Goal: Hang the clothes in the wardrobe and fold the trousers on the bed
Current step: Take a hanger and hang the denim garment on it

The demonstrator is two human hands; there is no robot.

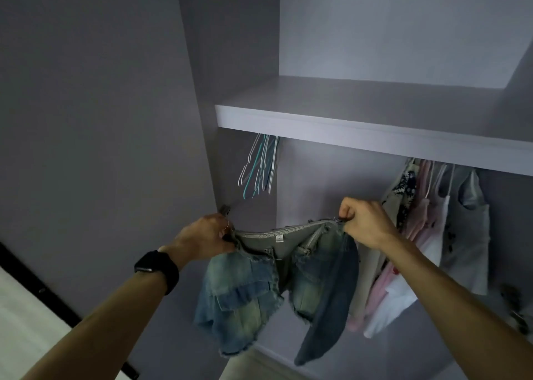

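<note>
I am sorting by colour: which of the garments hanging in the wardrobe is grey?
The grey sleeveless top, the rightmost in the hanging row. The white strap top and the pink garment hang to its left.

Empty wire hangers (pixel 259 166), white and teal, hang in a tight bunch left of centre, their lower ends swung leftward. Just below them sits a small metal fitting (pixel 225 209), too blurred to identify further. A black wristwatch (pixel 157 267) shows a dark square face. At lower left a black strip (pixel 37 287) runs diagonally, bordering a white surface (pixel 26 322). Pale flooring (pixel 251 365) shows at the bottom edge.
</note>
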